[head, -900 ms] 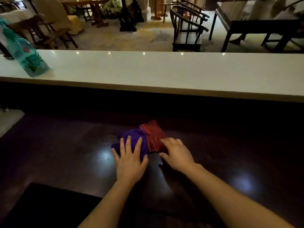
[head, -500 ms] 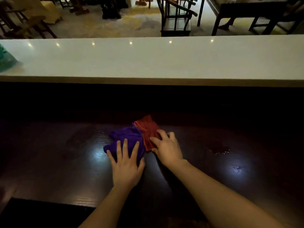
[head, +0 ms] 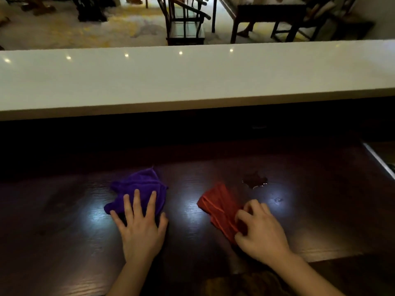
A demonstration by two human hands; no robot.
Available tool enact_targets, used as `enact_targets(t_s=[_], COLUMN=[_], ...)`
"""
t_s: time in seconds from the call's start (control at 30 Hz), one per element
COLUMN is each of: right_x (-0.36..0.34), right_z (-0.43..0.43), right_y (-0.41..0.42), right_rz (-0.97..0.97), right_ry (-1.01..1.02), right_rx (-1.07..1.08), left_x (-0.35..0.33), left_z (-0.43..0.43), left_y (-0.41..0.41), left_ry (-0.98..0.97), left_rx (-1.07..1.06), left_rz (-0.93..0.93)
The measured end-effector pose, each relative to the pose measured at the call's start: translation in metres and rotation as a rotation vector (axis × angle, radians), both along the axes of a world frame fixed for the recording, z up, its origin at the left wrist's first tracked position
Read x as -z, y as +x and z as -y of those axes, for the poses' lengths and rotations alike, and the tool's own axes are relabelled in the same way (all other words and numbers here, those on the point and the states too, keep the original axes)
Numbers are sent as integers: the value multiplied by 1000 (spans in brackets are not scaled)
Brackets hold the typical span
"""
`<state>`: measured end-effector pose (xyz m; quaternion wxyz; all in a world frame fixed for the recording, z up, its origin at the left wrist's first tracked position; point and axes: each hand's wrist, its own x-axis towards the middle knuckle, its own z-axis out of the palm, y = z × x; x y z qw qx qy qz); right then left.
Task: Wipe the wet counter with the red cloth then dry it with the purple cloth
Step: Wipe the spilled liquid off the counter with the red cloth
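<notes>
We see both hands down on the dark wooden counter (head: 64, 221). The left hand (head: 142, 228) lies flat with fingers spread, its fingertips pressing the near edge of the purple cloth (head: 139, 189), which sits crumpled on the counter; this hand grips nothing. The right hand (head: 261, 229) is curled, pinching the near end of the red cloth (head: 218, 205) between thumb and fingers. The red cloth lies bunched on the counter, well apart from the purple one, its far end pointing toward a small puddle (head: 255, 180) just beyond it; cloth and puddle look close, but we cannot tell if they touch. Behind runs a white ledge (head: 192, 75), with dark chairs (head: 186, 20) beyond.
</notes>
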<state>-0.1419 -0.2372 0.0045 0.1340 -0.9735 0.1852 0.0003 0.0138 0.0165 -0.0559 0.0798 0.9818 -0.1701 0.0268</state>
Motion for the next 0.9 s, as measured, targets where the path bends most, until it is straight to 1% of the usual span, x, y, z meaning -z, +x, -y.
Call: enact_targets(t_s=[0.07, 0.1, 0.2, 0.27, 0.37, 0.43, 0.47, 0.53, 0.6, 0.7, 0.77, 0.83, 0.9], right_x=[4, 7, 25, 35, 40, 45, 46, 46, 43, 41, 42, 40, 40], right_z=[1, 0, -12, -14, 6, 34, 49, 82, 114, 151, 167, 176, 173], right_y=[4, 12, 30, 26, -7, -41, -58, -88, -94, -62, -28, 2, 14], right_rz=[42, 34, -53, -30, 31, 43, 54, 77, 88, 14, 4, 15, 33], right_ry=[17, 28, 4, -27, -28, -37, -43, -37, -31, -48, -35, 21, 47], right_rx=[50, 34, -95, -170, -202, -183, -160, -85, 37, 197, 239, 217, 96], left_x=[-3, -6, -14, -17, -16, -10, -5, 3, 6, 6, 3, 1, -2], left_z=[6, 12, 48, 77, 113, 125, 128, 130, 131, 133, 134, 135, 136], left_y=[-4, -7, -24, -30, -29, -29, -30, -33, -32, -32, -33, -34, -35], left_ry=[-15, -22, -51, -80, -131, -145, -124, -43, -3, 7, -5, -16, -15], left_rx=[7, 26, 165, 218, 172, 106, 87, 95, 104, 86, 79, 73, 68], left_rz=[16, 28, 45, 35, -52, -141, -155, -125, -95, -94, -93, -96, -95])
